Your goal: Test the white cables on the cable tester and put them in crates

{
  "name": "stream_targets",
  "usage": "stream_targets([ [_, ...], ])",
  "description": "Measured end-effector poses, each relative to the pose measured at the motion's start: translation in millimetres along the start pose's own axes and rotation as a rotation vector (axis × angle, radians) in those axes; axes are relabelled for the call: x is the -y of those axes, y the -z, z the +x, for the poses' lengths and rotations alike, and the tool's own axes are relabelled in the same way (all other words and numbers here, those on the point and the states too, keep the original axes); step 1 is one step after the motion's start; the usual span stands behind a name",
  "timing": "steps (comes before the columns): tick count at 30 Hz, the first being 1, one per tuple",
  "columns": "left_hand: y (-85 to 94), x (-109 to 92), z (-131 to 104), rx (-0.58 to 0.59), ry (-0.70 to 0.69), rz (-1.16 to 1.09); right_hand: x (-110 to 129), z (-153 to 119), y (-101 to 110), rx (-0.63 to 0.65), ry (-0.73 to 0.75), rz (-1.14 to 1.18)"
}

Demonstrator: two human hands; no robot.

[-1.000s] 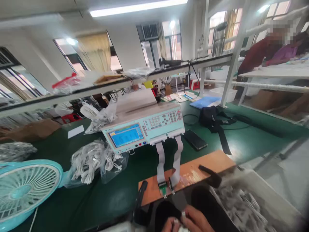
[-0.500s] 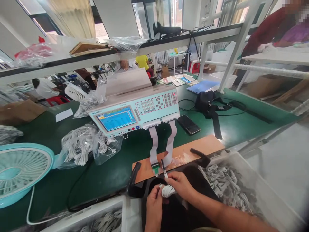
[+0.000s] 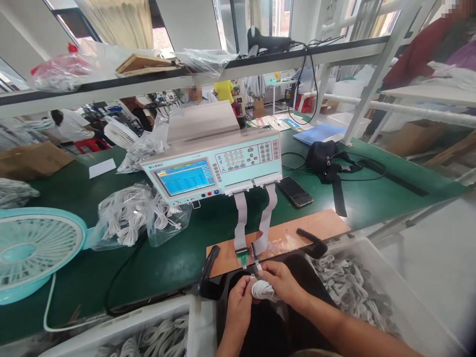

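Observation:
A coiled white cable (image 3: 262, 289) is between my two hands at the bottom centre. My left hand (image 3: 240, 293) pinches the cable near one of its connector ends. My right hand (image 3: 278, 278) is closed on the cable's other end, which meets the dark connector (image 3: 255, 252) beside the board edge. Just left of it a small green circuit board (image 3: 243, 260) rests on the orange-brown board (image 3: 219, 258). Two grey ribbon cables (image 3: 241, 218) run up from there to the tester (image 3: 211, 168), whose blue screen is lit.
Bins of coiled cables stand at lower left (image 3: 191, 322) and lower right (image 3: 401, 277). Black clamps (image 3: 210, 272) hold the board's edge. A phone (image 3: 295, 192), black pouch (image 3: 322, 157), bagged cables (image 3: 126, 213) and turquoise fan (image 3: 40, 253) lie around. People are in the background.
The camera view has shifted slightly. My left hand has raised its connector end a little towards the green board, and the coil has moved up with it.

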State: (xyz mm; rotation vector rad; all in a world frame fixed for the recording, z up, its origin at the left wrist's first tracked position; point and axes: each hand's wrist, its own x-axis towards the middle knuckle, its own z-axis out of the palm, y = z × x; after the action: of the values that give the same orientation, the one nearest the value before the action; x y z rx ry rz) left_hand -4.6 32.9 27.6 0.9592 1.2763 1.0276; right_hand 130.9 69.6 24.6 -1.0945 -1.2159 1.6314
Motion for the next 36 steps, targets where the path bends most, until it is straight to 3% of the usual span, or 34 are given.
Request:
stream_targets([
  [4,1.1,-0.6,0.1,0.019,-0.049,0.043,2.6,0.9,-0.1,-0.003,0.018,-0.034],
  [9,4.6,-2.8,-0.2,0.004,-0.105,0.052,5.2,3.0,-6.8,-0.023,-0.114,0.102],
  [14,0.9,0.0,3.0,-0.155,-0.224,0.040,8.6,3.0,-13.6,-0.120,-0.202,0.194],
  [27,-10.7,6.7,7.8,-0.396,-0.180,0.037,10.8,3.2,-8.7,-0.016,-0.106,0.135],
  [36,-10.3,6.0,11.6,-0.382,-0.189,0.057,5.8,1.9,-9.7,-0.031,-0.122,0.161],
])
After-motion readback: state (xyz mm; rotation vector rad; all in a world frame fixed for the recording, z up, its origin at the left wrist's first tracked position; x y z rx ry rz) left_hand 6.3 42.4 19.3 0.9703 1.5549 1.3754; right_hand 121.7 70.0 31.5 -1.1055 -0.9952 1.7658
